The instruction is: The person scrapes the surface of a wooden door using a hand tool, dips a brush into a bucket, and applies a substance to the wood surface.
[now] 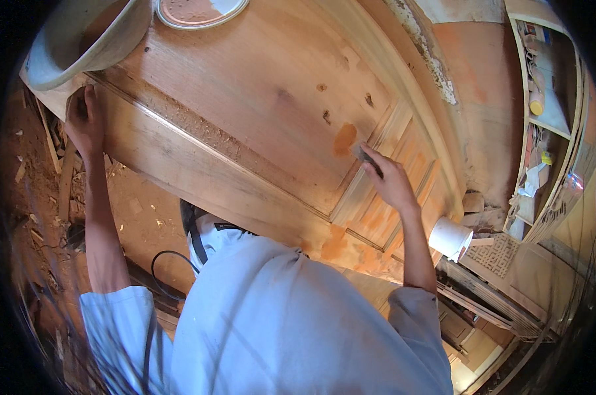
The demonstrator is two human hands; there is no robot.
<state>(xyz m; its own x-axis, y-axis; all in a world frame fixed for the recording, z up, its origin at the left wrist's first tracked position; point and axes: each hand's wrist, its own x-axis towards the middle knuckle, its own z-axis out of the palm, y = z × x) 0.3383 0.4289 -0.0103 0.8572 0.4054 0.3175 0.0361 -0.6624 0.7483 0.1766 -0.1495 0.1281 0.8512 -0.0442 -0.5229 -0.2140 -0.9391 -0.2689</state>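
A brown wooden panelled door lies in front of me, with knots and an orange-brown filler patch on its face. My right hand is closed around a small greyish flat piece, whose tip is beside that patch; its exact kind is unclear. At the door's near left corner, my left hand is curled against the wooden edge, just below a large pale bucket. Its fingers are partly in shadow. A round lid smeared with brown paste rests on the door near the bucket.
A white tub stands by the door's right end. Open shelves with bottles and clutter are at the far right. Carved panels and stacked wood lie at the lower right. Wood scraps and a black cable lie on the left.
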